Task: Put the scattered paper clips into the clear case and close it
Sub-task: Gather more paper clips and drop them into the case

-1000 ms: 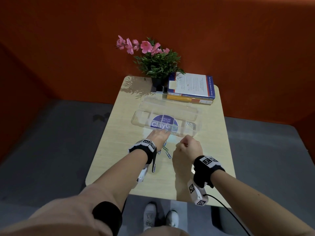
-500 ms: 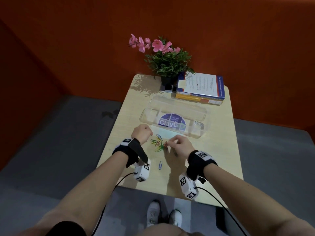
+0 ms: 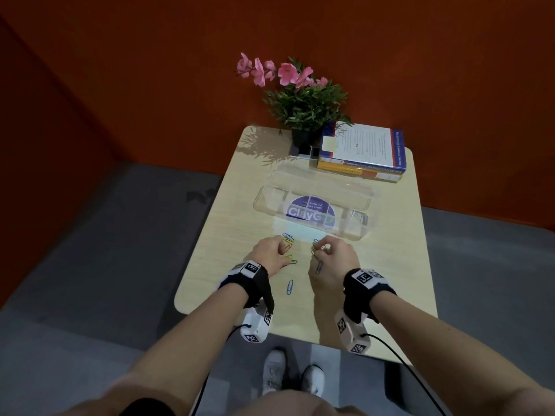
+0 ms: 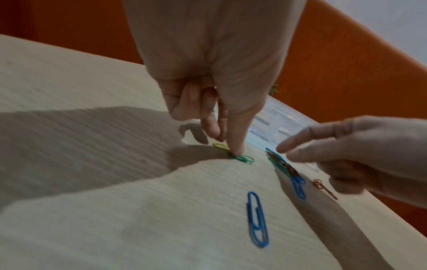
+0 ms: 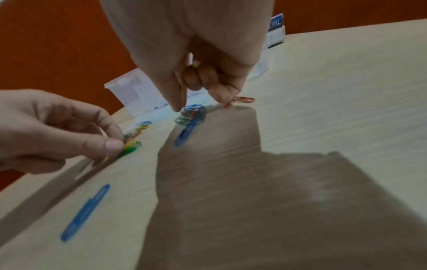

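Note:
The clear case (image 3: 270, 202) lies open mid-table, its lid (image 3: 300, 178) folded back behind it. Colored paper clips are scattered on the table (image 3: 240, 223) just in front of it. My left hand (image 3: 271, 253) pinches green and yellow clips (image 5: 129, 146), its fingertip on a green clip (image 4: 242, 158). My right hand (image 3: 330, 253) curls down over a tangle of blue, green and red clips (image 5: 191, 113). One of its fingers touches a red clip (image 5: 240, 100). A single blue clip (image 3: 289, 287) lies loose between my wrists.
A potted plant with pink flowers (image 3: 303, 109) and a stack of books (image 3: 363, 154) stand at the table's far edge, behind the case. Orange walls close in at the back. The table's near edge is just under my wrists.
My left hand has drawn back from the case to the clips. My right hand has come down onto them. The pile between the hands has been pulled apart into a left and a right group.

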The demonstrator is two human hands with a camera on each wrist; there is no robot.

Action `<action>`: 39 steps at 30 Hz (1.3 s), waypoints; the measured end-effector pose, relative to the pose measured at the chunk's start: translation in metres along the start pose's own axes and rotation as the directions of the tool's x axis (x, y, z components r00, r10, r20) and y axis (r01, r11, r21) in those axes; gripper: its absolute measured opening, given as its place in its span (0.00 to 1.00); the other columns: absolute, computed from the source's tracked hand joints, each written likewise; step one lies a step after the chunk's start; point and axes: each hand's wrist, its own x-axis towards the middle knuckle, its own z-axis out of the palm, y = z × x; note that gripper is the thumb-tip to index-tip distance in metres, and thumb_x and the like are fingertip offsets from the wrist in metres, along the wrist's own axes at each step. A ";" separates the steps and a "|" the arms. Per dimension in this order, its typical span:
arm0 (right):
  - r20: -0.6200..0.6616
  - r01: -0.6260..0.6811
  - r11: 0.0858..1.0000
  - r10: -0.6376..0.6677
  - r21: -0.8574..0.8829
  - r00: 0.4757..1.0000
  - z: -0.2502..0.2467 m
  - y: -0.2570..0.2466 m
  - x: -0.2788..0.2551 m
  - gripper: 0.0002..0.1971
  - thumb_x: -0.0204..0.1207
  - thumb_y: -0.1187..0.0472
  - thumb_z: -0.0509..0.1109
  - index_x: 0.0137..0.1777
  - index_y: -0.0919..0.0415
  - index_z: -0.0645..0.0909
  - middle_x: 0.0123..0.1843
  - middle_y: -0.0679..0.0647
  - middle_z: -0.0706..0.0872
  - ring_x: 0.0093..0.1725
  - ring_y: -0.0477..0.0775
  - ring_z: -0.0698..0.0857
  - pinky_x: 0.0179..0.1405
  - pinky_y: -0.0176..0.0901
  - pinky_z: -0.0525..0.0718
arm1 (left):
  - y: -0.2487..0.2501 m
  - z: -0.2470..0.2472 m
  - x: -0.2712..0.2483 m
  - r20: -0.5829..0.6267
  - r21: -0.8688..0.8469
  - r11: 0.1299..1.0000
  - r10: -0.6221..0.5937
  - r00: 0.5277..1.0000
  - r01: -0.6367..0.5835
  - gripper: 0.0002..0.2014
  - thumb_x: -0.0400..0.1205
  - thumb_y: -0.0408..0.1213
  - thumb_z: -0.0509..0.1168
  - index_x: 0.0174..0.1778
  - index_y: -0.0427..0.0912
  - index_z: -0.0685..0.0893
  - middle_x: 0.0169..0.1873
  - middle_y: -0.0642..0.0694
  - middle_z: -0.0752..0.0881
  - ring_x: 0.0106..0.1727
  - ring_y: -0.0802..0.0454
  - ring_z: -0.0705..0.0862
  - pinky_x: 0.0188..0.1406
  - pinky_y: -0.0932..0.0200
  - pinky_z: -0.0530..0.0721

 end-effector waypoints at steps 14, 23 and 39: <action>0.155 0.142 0.959 -0.106 -0.246 0.982 0.030 -0.058 0.032 0.06 0.79 0.61 0.61 0.51 0.61 0.76 0.58 0.64 0.85 0.58 0.67 0.83 0.51 0.52 0.78 | -0.033 -0.008 -0.003 -0.089 -0.075 0.997 -0.042 0.995 0.035 0.12 0.74 0.37 0.68 0.29 0.55 0.74 0.28 0.56 0.79 0.44 0.40 0.87 0.46 0.44 0.89; 0.120 -0.008 0.987 0.028 -0.160 0.992 0.015 -0.044 0.028 0.13 0.80 0.61 0.55 0.59 0.68 0.74 0.53 0.65 0.83 0.49 0.63 0.81 0.43 0.47 0.73 | -0.020 -0.018 0.008 -0.022 -0.105 0.986 -0.130 0.991 0.127 0.07 0.85 0.40 0.54 0.47 0.43 0.75 0.57 0.37 0.85 0.52 0.37 0.83 0.50 0.49 0.81; 0.290 -0.333 0.268 0.186 0.904 0.939 -0.013 -0.002 -0.012 0.04 0.75 0.75 0.61 0.42 0.68 0.72 0.31 0.62 0.72 0.18 0.50 0.76 0.20 0.38 0.79 | -0.008 -0.019 0.022 0.033 0.317 0.946 0.069 0.997 -0.076 0.15 0.79 0.46 0.68 0.55 0.40 0.79 0.54 0.39 0.86 0.55 0.39 0.83 0.47 0.52 0.77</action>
